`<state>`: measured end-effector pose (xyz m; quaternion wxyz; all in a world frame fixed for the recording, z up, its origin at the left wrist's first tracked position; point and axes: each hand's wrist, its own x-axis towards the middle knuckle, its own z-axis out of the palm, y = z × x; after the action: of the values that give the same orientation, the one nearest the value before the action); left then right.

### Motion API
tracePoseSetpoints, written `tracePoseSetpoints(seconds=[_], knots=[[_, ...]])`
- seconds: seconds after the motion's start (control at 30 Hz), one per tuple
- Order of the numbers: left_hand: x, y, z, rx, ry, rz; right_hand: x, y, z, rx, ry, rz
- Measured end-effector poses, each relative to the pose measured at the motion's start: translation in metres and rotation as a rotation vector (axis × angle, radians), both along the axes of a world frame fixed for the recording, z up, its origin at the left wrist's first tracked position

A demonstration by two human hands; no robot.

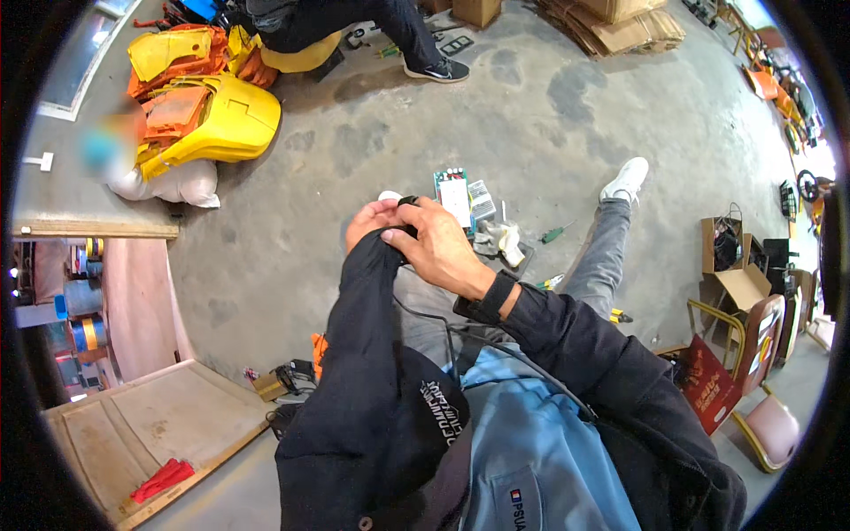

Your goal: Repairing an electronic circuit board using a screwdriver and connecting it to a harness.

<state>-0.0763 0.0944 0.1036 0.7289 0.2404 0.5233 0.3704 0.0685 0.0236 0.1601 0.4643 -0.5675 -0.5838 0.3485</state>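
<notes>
My right hand is closed at the end of my left arm, pinching the cuff of the black jacket sleeve between thumb and fingers. A dark band, perhaps part of the cuff or a strap, shows by its fingertips. My left hand emerges beside it, fingers bent and partly covered by the right hand, so its hold is unclear. A black strap circles my right wrist. On the floor just beyond lie a green circuit board with a white panel, a grey labelled piece and whitish gloves.
A green-handled screwdriver lies right of the gloves. Yellow and orange plastic shells are piled at far left, near another person's leg. Flattened cardboard lies at the back. Chairs and an opened box stand right.
</notes>
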Motion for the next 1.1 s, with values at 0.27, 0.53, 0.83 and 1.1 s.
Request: tracePoseSetpoints(seconds=[0.27,0.53,0.83,1.1], knots=[[-0.033,-0.054,0.043,0.673,0.929,-0.361,-0.011,-0.016,0.013,-0.106,0.045,0.111],[-0.034,-0.082,0.053,0.677,0.912,-0.387,-0.002,-0.027,0.025,-0.026,-0.062,0.166],[-0.015,-0.06,0.058,0.541,1.446,-0.955,0.019,-0.035,0.038,0.087,-0.371,0.353],[-0.027,-0.053,0.057,0.59,1.261,-0.79,0.018,-0.032,0.042,0.153,-0.359,0.392]])
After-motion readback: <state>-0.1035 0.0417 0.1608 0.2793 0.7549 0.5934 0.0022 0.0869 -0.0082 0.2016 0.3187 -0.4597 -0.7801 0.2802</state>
